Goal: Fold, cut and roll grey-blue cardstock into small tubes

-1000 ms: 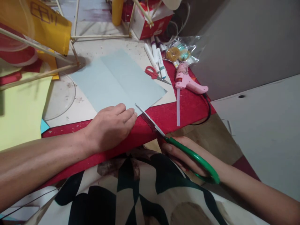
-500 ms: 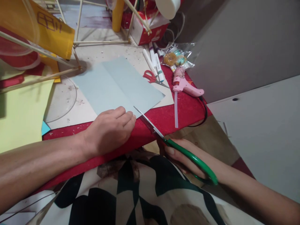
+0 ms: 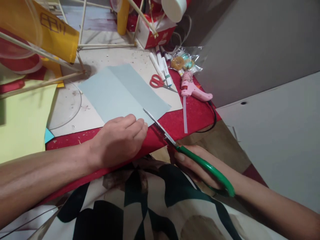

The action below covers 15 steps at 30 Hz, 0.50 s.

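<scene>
A pale blue sheet of paper [image 3: 120,93] with a centre crease lies flat on the table. My left hand [image 3: 117,140] rests palm down on its near corner, fingers together and pressing it flat. My right hand [image 3: 200,166] grips green-handled scissors [image 3: 190,155]; the blades point up-left and their tips meet the paper's near edge just right of my left fingertips.
Small red scissors [image 3: 157,81], several markers [image 3: 161,65], a pink glue gun [image 3: 192,90] with a glue stick, and a bag of tape rolls [image 3: 183,61] lie to the right on the red table cover [image 3: 195,115]. A stick frame with yellow paper [image 3: 50,30] stands left.
The scissor tips have crept slightly toward the paper's near edge. My left hand stays pressed on the sheet; the view has shifted a little.
</scene>
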Tool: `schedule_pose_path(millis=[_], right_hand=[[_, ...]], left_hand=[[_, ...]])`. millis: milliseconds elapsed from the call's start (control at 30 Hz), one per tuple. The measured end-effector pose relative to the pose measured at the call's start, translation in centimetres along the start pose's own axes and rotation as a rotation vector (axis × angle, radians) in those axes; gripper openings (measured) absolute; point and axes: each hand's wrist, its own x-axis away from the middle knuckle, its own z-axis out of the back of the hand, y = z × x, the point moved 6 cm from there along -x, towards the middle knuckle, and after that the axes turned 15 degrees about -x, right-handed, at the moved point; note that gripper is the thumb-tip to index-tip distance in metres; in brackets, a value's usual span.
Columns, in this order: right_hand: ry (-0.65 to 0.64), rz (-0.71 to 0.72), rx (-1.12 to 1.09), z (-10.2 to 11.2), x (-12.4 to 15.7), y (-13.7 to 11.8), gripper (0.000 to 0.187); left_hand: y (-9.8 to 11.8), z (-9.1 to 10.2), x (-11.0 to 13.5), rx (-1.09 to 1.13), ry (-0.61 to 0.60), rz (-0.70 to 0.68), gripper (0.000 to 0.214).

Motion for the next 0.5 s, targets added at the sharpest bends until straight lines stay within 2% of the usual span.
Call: schedule_pose_path(millis=[100,200,300,400,433,500], right_hand=[[0.021,-0.039,-0.03,-0.1,-0.4,0.2,0.062],[0.035,-0.023,-0.016,0.0,-0.6,0.3,0.062],[0.042,-0.022,-0.004,0.5,-0.6,1.3,0.055],[0.025,-0.007,0.012,1.1,-0.2,2.2,0.045],[0.011,0.002,0.024,1.2,-0.1,2.3,0.044],[-0.015,0.023,0.064,1.5,0.1,2.1,0.043]], left_hand=[[0.1,-0.4,0.1,0.033,-0.042,-0.007,0.025],[-1.2,-1.0,0.0,0.223,-0.11,0.091,0.027],[-5.0,-1.5,0.3,0.345,-0.094,0.369,0.029],[-9.5,-2.2,1.2,0.225,-0.066,0.66,0.037],[-10.6,-2.6,1.2,0.189,-0.087,0.687,0.041],[-12.0,-3.7,1.4,0.155,-0.214,0.736,0.046]])
